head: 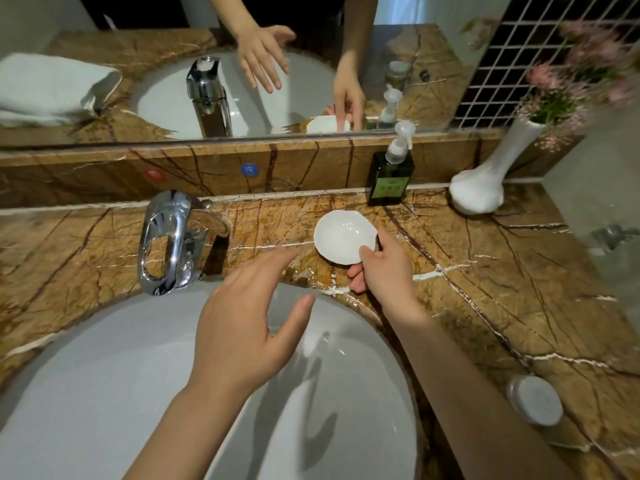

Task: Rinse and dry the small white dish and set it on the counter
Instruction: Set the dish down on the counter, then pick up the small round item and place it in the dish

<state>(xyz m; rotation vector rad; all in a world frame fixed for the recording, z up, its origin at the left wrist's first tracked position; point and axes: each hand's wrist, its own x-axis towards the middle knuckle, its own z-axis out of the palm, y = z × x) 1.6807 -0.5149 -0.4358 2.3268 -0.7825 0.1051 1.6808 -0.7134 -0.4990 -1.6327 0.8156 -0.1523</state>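
Note:
The small white dish point(343, 236), round with a wavy rim, is over the brown marble counter point(502, 271) just behind the basin's right rim. My right hand point(382, 268) grips its near right edge, thumb on top and fingers underneath; I cannot tell whether the dish rests on the counter or is held just above it. My left hand point(249, 317) hovers open over the white basin point(86, 393), fingers spread and pointing toward the dish, holding nothing. No water runs from the chrome tap point(169, 240).
A dark green pump bottle point(389, 178) and a white vase point(481, 188) with pink flowers stand at the back right. A small round white-lidded jar point(536, 399) sits near the front right. The mirror above reflects a folded white towel point(52, 90).

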